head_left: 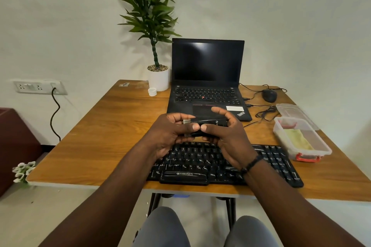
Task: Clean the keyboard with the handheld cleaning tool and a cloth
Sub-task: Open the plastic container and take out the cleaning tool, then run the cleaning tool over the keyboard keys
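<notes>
Fingers of the left hand [168, 136] and right hand [224, 136] were curled around a slim glossy black cleaning tool [208, 122], held above the matte black keyboard [271, 158].

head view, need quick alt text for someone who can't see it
Two bare hands, left hand and right hand, hold a slim black handheld cleaning tool above a black wired keyboard on a wooden desk. Behind sit an open black laptop with a dark screen and a potted green plant; at right, a clear plastic box holds a yellow cloth.
</notes>
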